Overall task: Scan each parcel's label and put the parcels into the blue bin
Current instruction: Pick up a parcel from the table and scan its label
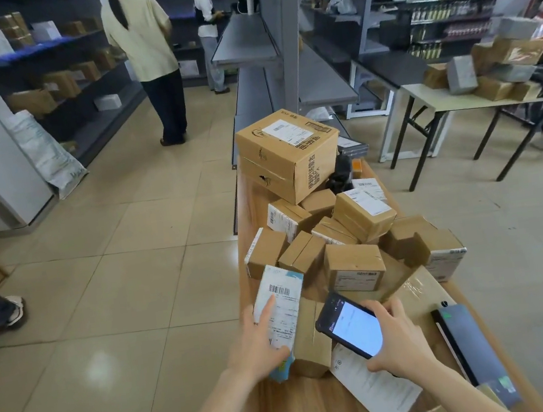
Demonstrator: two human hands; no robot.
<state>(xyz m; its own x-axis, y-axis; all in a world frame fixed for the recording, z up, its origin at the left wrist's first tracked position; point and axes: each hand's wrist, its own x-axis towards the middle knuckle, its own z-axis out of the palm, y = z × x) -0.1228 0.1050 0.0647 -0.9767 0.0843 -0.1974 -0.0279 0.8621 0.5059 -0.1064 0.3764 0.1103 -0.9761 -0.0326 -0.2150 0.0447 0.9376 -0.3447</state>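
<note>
My left hand [259, 345] holds a light blue and white parcel [282, 308] at the table's left edge, thumb under it and forefinger lying along its barcode label. My right hand [396, 338] grips a black handheld scanner [351, 326] with a lit screen, just right of that parcel and above a small brown box [310, 342]. Beyond lie several small brown parcels [353, 264] in a heap on the wooden table [310, 408]. A large cardboard box [287, 155] stands at the far end. No blue bin is in view.
A white paper sheet [376, 385] and a dark flat device [471, 345] lie near my right arm. Two people [146, 49] stand by the shelves at the back left. A folding table [477, 99] piled with parcels stands at the right. Someone's shoe [14, 310] shows at the left.
</note>
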